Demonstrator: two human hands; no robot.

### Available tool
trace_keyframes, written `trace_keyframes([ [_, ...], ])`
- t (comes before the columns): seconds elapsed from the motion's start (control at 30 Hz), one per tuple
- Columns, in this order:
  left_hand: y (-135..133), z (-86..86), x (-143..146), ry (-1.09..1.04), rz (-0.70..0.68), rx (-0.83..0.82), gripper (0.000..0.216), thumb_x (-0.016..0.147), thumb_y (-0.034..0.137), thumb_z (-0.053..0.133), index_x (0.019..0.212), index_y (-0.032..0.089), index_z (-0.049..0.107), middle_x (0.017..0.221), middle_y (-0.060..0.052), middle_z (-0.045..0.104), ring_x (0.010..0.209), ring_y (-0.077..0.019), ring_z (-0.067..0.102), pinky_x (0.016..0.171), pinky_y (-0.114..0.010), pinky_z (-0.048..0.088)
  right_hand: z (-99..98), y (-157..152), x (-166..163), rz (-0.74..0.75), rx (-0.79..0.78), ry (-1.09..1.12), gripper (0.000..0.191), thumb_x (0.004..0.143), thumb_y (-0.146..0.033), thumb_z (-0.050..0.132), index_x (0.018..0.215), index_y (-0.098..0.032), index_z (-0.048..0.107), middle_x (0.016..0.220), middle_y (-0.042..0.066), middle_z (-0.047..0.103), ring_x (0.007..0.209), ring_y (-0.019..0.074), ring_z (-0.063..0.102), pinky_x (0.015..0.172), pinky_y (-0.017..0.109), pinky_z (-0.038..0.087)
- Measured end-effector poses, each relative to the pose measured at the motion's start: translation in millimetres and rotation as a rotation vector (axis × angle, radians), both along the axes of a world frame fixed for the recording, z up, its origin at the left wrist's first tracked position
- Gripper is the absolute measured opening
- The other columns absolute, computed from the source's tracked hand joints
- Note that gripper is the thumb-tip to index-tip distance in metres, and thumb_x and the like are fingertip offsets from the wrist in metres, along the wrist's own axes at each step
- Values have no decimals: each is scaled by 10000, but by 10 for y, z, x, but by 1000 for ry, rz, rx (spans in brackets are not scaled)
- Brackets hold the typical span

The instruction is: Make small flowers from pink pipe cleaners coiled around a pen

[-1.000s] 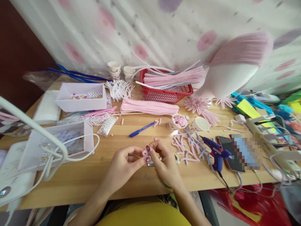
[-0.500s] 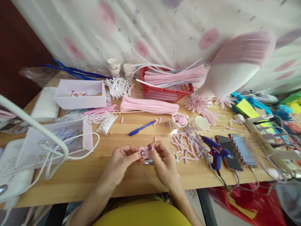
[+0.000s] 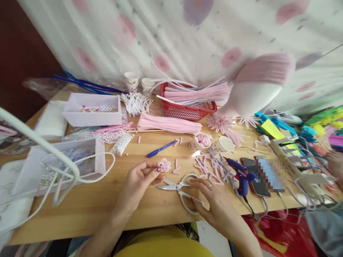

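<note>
My left hand (image 3: pixel 140 178) pinches a small pink pipe-cleaner flower (image 3: pixel 164 165) between thumb and fingertips, just above the wooden table (image 3: pixel 107 200). My right hand (image 3: pixel 211 203) lies over the white handles of a pair of scissors (image 3: pixel 178 186) that rest flat on the table, fingers stretched along the handle loops. Short pink pipe-cleaner pieces (image 3: pixel 176 167) lie just beyond the scissors.
A blue glue gun (image 3: pixel 241 175) and a phone (image 3: pixel 254 171) lie right of the scissors, beside a heap of cut pink pieces (image 3: pixel 211 165). Two paper cups (image 3: pixel 199 141), a blue pen (image 3: pixel 160 149), a red basket (image 3: pixel 187 105) and white trays (image 3: pixel 92 109) stand behind. Another person's hand (image 3: pixel 336 162) shows at far right.
My right hand let go of the pink flower and moved down right onto the scissors. My left hand keeps the flower alone. The view shifted a little.
</note>
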State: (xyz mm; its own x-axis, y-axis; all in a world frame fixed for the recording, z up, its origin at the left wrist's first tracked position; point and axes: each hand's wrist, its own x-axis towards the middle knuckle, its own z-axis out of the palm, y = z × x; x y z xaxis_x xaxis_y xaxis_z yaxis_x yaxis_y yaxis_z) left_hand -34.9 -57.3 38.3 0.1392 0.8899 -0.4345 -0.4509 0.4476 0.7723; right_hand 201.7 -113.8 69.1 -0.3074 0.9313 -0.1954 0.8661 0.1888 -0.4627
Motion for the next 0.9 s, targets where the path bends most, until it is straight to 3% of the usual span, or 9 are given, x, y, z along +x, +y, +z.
trace_keyframes([
  [0.1, -22, -6, -11, -21, 12, 15, 361, 615, 363, 873, 810, 118, 693, 686, -34, 765, 607, -114, 705, 624, -176, 581, -68, -15, -32, -18, 3, -44, 233, 875, -167, 536, 1096, -239, 557, 1177, 85, 594, 1094, 256, 588, 915, 422, 506],
  [0.27, -52, -13, -49, -129, 29, 55, 277, 649, 299, 858, 781, 138, 675, 736, -14, 756, 615, -96, 686, 634, -172, 571, -165, 61, -111, 13, 66, -184, 388, 805, -131, 579, 1186, -185, 528, 1187, 144, 597, 1113, 309, 585, 928, 463, 495],
  [0.43, -100, -33, -111, -119, 50, 234, 153, 767, 266, 772, 816, 168, 665, 741, 11, 717, 636, -90, 663, 655, -179, 555, -58, 124, -112, 39, -54, -225, 278, 812, -141, 561, 1088, -172, 565, 1041, 131, 644, 982, 300, 637, 853, 437, 500],
  [0.53, -131, -39, -209, 164, 125, 524, 28, 846, 181, 682, 831, 198, 666, 785, 12, 705, 740, -112, 679, 725, -202, 551, 72, 69, -7, -22, -178, -23, 171, 866, -248, 537, 1031, -203, 529, 955, 86, 632, 859, 235, 623, 769, 370, 495],
  [0.6, -142, -11, -298, 440, 171, 820, 132, 869, 89, 618, 860, 210, 671, 831, 4, 699, 808, -124, 674, 754, -216, 539, 121, 21, 84, -68, -295, 217, 156, 893, -361, 527, 942, -218, 494, 864, 50, 589, 784, 197, 583, 720, 332, 481],
  [0.67, -144, 55, -385, 683, 158, 1118, 228, 869, 13, 568, 912, 209, 674, 862, -10, 700, 828, -136, 661, 760, -239, 529, 129, -9, 155, -58, -462, 522, 365, 845, -560, 560, 933, -224, 448, 810, 22, 534, 695, 165, 531, 636, 293, 459],
  [0.73, -138, 144, -450, 840, 81, 1309, 275, 881, -10, 518, 960, 200, 676, 905, -32, 698, 877, -156, 645, 809, -282, 521, 121, -10, 185, 19, -569, 732, 600, 729, -757, 558, 973, -227, 418, 795, 5, 499, 650, 149, 477, 594, 281, 432],
  [0.8, -134, 229, -482, 955, 15, 1410, 276, 910, 21, 495, 978, 206, 688, 919, -38, 687, 904, -166, 624, 838, -306, 512, 134, 15, 169, 93, -522, 694, 703, 644, -819, 571, 981, -223, 416, 819, 11, 497, 677, 157, 452, 616, 292, 421],
  [0.9, -142, 310, -474, 1105, -46, 1444, 255, 929, 68, 530, 973, 243, 710, 907, -12, 682, 947, -172, 595, 914, -331, 475, 226, 80, 64, 104, -344, 370, 654, 600, -716, 681, 933, -214, 429, 858, 27, 525, 711, 168, 452, 626, 290, 407],
])
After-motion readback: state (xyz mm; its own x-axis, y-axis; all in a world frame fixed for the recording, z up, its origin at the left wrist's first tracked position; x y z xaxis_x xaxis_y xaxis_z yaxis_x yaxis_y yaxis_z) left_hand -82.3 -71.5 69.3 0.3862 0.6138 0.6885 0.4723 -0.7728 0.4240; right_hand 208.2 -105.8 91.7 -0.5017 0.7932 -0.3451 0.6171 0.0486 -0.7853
